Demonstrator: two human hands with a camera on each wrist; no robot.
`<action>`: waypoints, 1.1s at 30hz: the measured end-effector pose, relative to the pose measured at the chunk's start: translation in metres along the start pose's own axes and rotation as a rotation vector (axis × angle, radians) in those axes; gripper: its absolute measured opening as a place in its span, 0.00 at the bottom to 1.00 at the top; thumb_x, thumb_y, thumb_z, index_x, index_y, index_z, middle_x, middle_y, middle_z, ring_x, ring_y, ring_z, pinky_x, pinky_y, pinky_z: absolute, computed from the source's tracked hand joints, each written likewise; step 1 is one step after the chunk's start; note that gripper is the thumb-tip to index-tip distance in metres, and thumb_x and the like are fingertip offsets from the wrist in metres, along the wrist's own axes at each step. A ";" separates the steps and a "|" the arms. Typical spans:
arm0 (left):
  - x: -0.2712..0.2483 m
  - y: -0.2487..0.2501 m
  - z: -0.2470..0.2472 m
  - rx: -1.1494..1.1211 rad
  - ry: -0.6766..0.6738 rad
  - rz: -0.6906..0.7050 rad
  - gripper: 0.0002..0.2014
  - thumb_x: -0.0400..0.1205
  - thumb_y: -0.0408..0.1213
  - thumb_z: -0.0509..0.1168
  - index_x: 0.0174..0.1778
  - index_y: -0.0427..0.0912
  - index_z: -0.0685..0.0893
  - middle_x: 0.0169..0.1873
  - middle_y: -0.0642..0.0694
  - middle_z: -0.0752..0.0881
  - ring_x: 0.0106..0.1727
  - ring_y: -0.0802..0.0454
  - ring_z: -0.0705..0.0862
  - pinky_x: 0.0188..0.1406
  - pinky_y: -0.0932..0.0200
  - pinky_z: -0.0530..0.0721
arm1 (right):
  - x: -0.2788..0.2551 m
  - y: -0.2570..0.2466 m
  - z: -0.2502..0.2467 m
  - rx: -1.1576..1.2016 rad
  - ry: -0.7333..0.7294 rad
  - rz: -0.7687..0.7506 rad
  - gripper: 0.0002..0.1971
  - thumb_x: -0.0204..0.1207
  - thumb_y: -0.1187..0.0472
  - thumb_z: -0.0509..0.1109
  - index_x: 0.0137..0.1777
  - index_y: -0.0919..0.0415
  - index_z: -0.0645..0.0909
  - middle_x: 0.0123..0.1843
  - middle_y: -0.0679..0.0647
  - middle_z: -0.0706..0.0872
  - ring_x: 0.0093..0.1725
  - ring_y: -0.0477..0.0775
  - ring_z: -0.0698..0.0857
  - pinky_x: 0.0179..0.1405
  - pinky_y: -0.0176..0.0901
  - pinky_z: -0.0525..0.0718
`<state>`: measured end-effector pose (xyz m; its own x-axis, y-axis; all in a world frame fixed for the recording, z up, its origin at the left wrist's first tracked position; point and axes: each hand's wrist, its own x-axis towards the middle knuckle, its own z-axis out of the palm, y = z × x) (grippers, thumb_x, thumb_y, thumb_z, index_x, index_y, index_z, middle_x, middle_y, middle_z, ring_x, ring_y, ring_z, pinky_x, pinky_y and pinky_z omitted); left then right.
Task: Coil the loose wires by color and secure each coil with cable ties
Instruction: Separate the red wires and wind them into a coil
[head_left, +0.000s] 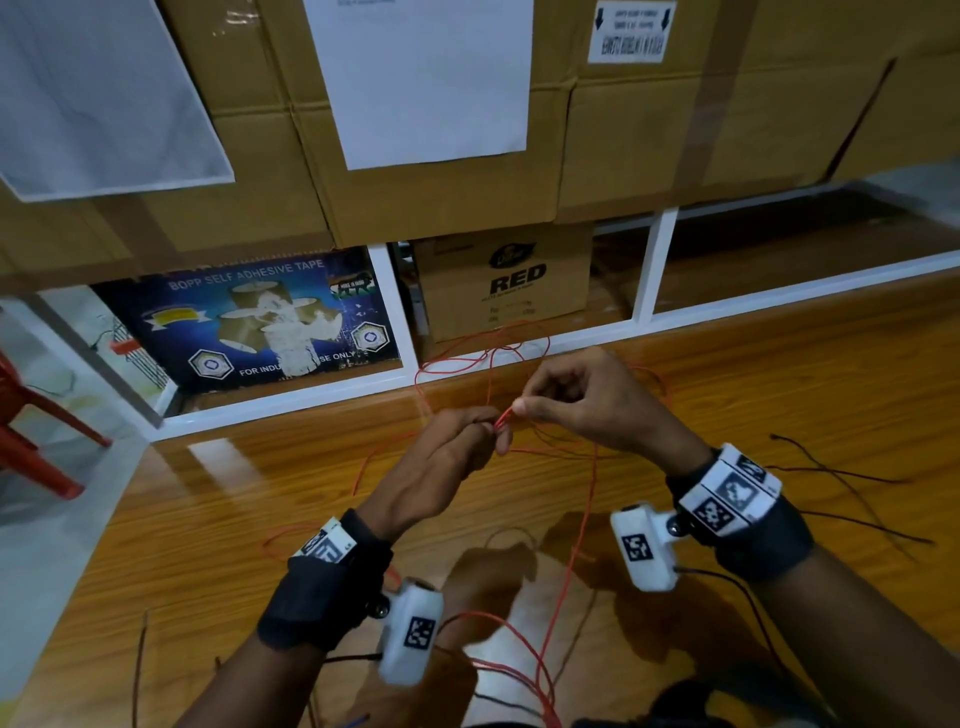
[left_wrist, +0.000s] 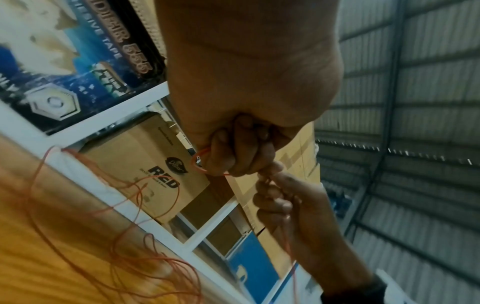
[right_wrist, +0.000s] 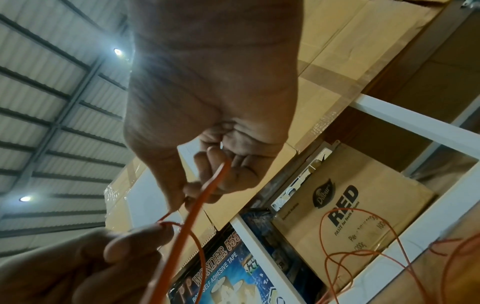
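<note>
Stacked high along the far side: big brown cardboard cartons (head_left: 447, 202) with white paper sheets (head_left: 426, 78) taped to their fronts. Under them, a white-framed shelf (head_left: 395, 306) holding a dark blue printed carton of self-adhesive tape (head_left: 249, 317) and, just beside it, a small brown cardboard box marked RED (head_left: 504, 283). In front, a glossy orange-brown wooden tabletop (head_left: 779, 374). At far left, part of a red plastic chair (head_left: 31, 441).

Strewn loose over that tabletop: a long thin red wire (head_left: 582, 525), looping against the shelf frame at the back and trailing toward the near edge; thin black wires (head_left: 852, 483) lying to the right, well apart from the hands.

Raised above the table, close together: left hand (head_left: 452, 452) and right hand (head_left: 587, 400), each wrist in a black strap with a white camera block. Left fingers curled tight, clenched round a small loop of the red wire (left_wrist: 198, 162), seen from the left wrist. Right thumb and forefinger pinching the same wire (right_wrist: 207, 193) just beside the left fingertips, the strand hanging straight down from the pinch.
</note>
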<state>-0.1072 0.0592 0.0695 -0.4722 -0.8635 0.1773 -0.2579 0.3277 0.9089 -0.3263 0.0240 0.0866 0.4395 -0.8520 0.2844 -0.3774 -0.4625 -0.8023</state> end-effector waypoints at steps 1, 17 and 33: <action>0.000 0.000 0.000 -0.059 0.017 -0.021 0.15 0.86 0.35 0.52 0.37 0.43 0.80 0.26 0.47 0.68 0.27 0.52 0.65 0.27 0.59 0.65 | 0.002 0.001 0.001 -0.015 -0.016 0.011 0.07 0.80 0.55 0.78 0.42 0.55 0.90 0.37 0.49 0.89 0.35 0.43 0.86 0.32 0.35 0.82; -0.012 -0.011 0.007 -0.450 0.159 -0.265 0.09 0.80 0.36 0.53 0.37 0.39 0.75 0.26 0.47 0.57 0.26 0.52 0.52 0.27 0.52 0.48 | -0.009 0.028 0.010 0.488 -0.245 0.359 0.11 0.83 0.57 0.71 0.51 0.66 0.88 0.31 0.52 0.69 0.28 0.50 0.62 0.31 0.46 0.55; -0.052 -0.019 0.025 -1.194 0.282 -0.129 0.12 0.91 0.36 0.49 0.45 0.42 0.74 0.23 0.55 0.61 0.22 0.59 0.54 0.24 0.65 0.61 | -0.072 0.061 0.043 0.577 -0.010 0.370 0.10 0.78 0.57 0.76 0.56 0.60 0.91 0.37 0.52 0.85 0.27 0.45 0.71 0.25 0.36 0.67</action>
<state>-0.0987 0.1075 0.0340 -0.2637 -0.9646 0.0018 0.7125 -0.1935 0.6744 -0.3459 0.0672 -0.0054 0.3736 -0.9253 -0.0649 -0.0104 0.0658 -0.9978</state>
